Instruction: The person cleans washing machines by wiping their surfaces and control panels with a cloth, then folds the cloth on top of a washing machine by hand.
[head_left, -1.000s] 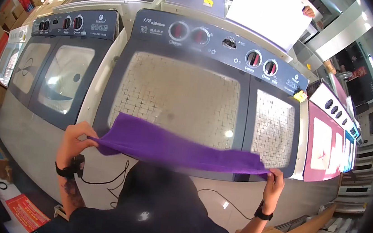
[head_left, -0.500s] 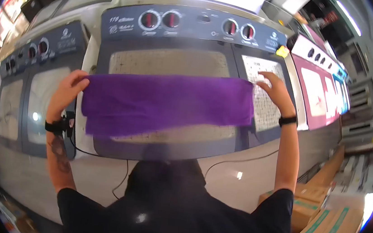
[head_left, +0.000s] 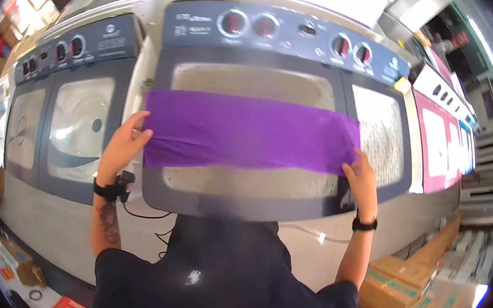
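Observation:
A folded purple cloth (head_left: 249, 131) lies in a long strip across the dark lid of a twin-tub washing machine (head_left: 217, 206). My left hand (head_left: 122, 148) is at the cloth's left edge, its thumb and fingers on the fabric, with creases running from there. At the lower right corner, my right hand (head_left: 364, 181) has its thumb and fingertips closed on the edge. The cloth covers the middle of the large lid window; its underside is hidden. Both wrists wear dark bands, and a small black device sits on the left one.
Knobs line the machine's control panel (head_left: 283, 34). Another grey washing machine (head_left: 76, 118) stands to the left, and a maroon one (head_left: 437, 138) to the right. Cardboard boxes (head_left: 391, 289) are stacked at lower right. A dark cable (head_left: 147, 214) hangs near the machine's front.
The cloth has been laid flatter and straighter on the lid. My right hand has come down from beyond the top right corner to the lower right corner. My left hand has slid down the left edge.

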